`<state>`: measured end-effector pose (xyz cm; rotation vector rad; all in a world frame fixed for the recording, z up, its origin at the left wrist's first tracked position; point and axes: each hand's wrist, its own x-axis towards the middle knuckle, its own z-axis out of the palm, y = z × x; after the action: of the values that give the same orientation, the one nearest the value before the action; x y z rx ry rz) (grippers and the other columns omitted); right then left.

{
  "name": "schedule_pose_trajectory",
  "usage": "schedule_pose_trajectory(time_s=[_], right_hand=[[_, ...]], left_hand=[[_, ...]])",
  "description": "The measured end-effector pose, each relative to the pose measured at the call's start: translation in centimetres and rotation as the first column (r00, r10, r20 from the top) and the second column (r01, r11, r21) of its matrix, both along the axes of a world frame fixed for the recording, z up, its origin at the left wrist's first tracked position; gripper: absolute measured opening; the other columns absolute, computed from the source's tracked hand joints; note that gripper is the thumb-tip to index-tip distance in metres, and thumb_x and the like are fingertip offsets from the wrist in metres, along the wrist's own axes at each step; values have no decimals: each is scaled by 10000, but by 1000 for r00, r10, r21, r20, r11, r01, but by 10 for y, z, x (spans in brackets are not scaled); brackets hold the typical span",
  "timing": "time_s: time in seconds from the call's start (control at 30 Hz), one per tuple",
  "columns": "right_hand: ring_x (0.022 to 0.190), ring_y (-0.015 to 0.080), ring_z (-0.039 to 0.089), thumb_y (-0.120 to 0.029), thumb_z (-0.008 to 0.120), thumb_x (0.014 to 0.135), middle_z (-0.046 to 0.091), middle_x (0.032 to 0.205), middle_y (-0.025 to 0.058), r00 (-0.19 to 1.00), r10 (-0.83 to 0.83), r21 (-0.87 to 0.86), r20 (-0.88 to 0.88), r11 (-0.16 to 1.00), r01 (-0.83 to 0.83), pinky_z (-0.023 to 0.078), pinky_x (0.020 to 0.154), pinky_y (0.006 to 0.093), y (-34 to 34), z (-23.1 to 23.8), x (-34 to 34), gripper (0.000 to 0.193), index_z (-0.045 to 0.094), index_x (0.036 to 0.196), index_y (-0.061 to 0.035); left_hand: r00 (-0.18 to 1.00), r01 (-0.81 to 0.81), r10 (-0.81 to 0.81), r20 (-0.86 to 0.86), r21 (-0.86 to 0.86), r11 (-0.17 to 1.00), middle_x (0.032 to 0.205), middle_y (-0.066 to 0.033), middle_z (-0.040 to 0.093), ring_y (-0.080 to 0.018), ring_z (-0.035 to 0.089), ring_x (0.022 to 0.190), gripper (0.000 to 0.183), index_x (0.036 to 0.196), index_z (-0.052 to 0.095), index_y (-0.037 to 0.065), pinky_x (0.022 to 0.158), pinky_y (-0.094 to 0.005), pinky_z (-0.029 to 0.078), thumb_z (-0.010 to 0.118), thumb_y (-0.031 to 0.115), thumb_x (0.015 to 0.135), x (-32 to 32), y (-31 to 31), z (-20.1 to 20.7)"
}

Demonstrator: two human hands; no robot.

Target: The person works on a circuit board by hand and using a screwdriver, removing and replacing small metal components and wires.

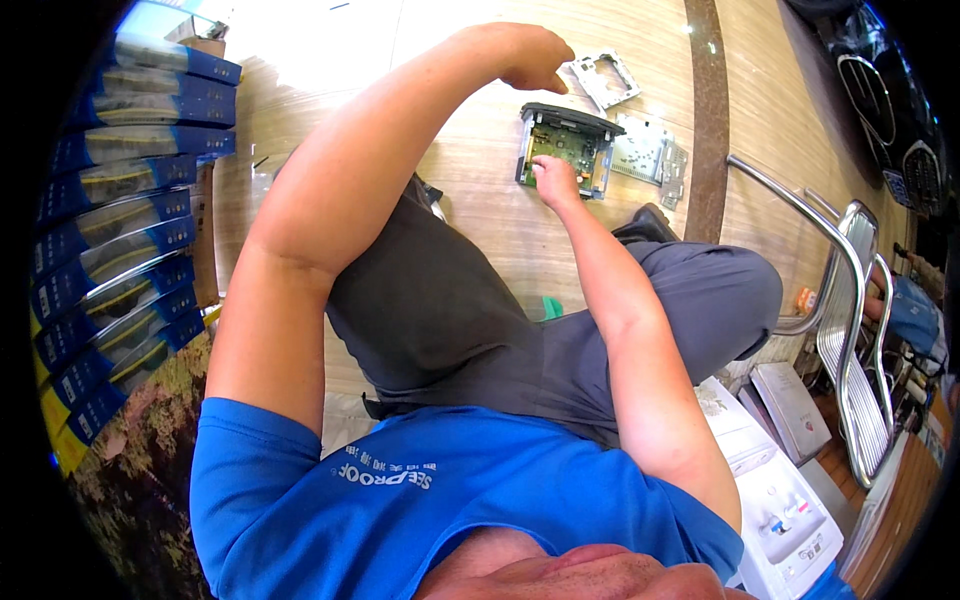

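Note:
On the floor ahead of me lies an opened electronic unit point(573, 145), a dark-framed box with a green circuit board inside. My right hand point(557, 182) is over the board's near left part, its fingers pinched together; whatever is between them is too small to make out. Farther off, my left hand point(530, 62) hangs beside a pale metal frame point(625, 88) with a large square opening. Its fingers bend down and look apart, with nothing visible in them. Right of the unit lie a flat perforated metal plate point(638, 150) and a smaller grey bracket point(673, 173).
Blue boxes point(140, 145) are stacked high on the left. A chrome-framed chair point(850, 330) stands on the right, near a white appliance point(785, 515). My bent legs point(450, 300) flank the work spot. A small green object point(551, 307) lies between them. A dark strip point(706, 120) crosses the floor.

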<state>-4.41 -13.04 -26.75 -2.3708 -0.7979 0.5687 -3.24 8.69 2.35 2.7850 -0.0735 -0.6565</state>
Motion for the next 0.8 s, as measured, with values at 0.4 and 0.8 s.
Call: schedule_pose_trajectory(time_s=[0.4, 0.8], right_hand=[[905, 336, 691, -264, 667, 882, 717, 976, 171, 968, -124, 75, -218, 987, 143, 536, 818, 398, 1, -7, -3, 237, 741, 1026, -89], [877, 374, 679, -248, 671, 866, 704, 928, 200, 999, -32, -68, 1, 997, 32, 536, 799, 448, 4, 9, 1, 217, 730, 958, -61]], left_hand=[[1000, 5, -5, 27, 29, 1000, 1280, -187, 621, -347, 581, 1200, 601, 1424, 478, 79, 1019, -437, 457, 619, 386, 927, -4, -1, 3], [999, -28, 26, 30, 50, 998, 1290, -180, 616, -347, 578, 1205, 603, 1429, 479, 97, 1026, -438, 452, 626, 393, 924, -7, -3, 5]])
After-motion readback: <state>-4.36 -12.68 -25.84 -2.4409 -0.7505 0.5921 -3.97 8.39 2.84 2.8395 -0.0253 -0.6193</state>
